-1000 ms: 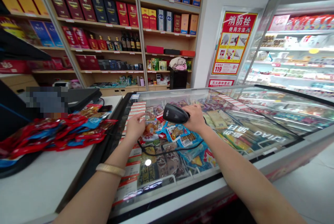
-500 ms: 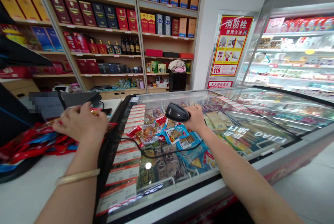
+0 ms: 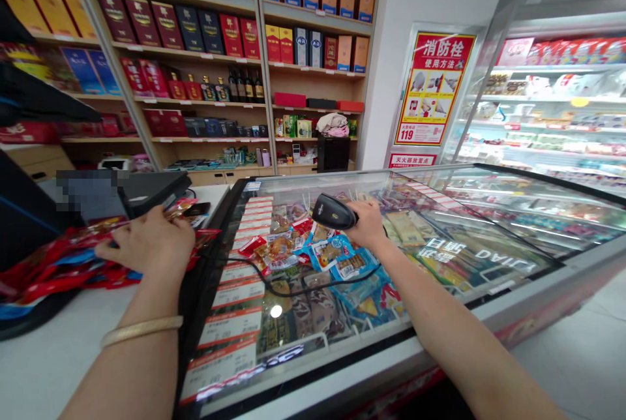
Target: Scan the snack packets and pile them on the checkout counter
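Observation:
My right hand (image 3: 368, 221) is wrapped round the handle of a black barcode scanner (image 3: 334, 211), whose head points left above the glass. Under the scanner, red and blue snack packets (image 3: 332, 252) lie in a loose group on the freezer's glass top. My left hand (image 3: 154, 240), with a gold-coloured bangle at the wrist, is over a heap of red and blue snack packets (image 3: 63, 262) on the counter. Its fingers are spread, partly hidden behind the back of the hand. Close to its fingertips shows a small shiny packet (image 3: 180, 207).
A black cable (image 3: 313, 291) loops across the glass-topped chest freezer (image 3: 493, 302). The white counter (image 3: 73, 368) adjoins it on the left, with a dark monitor stand (image 3: 29, 205). Shelves of boxed bottles (image 3: 190, 29) line the back, and a lit refrigerated display (image 3: 562, 94) stands at right.
My left hand has lowered slightly and shifted left over the heap, exposing more of the small shiny packet. The scanner and my right hand have hardly moved.

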The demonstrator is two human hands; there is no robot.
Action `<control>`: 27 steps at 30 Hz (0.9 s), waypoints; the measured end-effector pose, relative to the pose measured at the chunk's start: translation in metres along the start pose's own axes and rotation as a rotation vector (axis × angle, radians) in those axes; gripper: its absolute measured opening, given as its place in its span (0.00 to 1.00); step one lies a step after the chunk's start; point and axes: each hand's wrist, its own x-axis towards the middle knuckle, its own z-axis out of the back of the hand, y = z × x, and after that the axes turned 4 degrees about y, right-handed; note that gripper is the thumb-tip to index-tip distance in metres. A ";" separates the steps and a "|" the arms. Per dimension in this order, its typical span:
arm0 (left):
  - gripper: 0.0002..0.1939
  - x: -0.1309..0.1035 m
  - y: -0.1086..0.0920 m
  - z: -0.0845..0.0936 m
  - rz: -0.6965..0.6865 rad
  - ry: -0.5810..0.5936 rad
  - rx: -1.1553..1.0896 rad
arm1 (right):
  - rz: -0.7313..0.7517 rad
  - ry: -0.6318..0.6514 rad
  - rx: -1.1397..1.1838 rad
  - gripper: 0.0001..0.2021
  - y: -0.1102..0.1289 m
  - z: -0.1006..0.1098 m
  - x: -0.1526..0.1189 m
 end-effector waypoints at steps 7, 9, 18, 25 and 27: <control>0.04 -0.001 -0.005 0.001 -0.016 -0.094 -0.104 | 0.002 0.027 -0.008 0.13 0.002 0.002 0.000; 0.05 -0.002 -0.007 0.000 -0.004 -0.055 -0.108 | 0.000 0.032 -0.028 0.13 0.002 0.001 0.000; 0.15 -0.008 -0.016 -0.008 -0.206 -0.124 -0.277 | -0.003 0.016 -0.036 0.13 0.003 0.000 0.000; 0.09 -0.044 -0.051 -0.046 0.192 0.369 -1.035 | -0.005 0.002 -0.017 0.14 0.004 0.001 0.001; 0.10 -0.057 -0.056 -0.053 0.279 0.463 -1.092 | -0.005 0.001 -0.014 0.14 0.004 0.001 0.001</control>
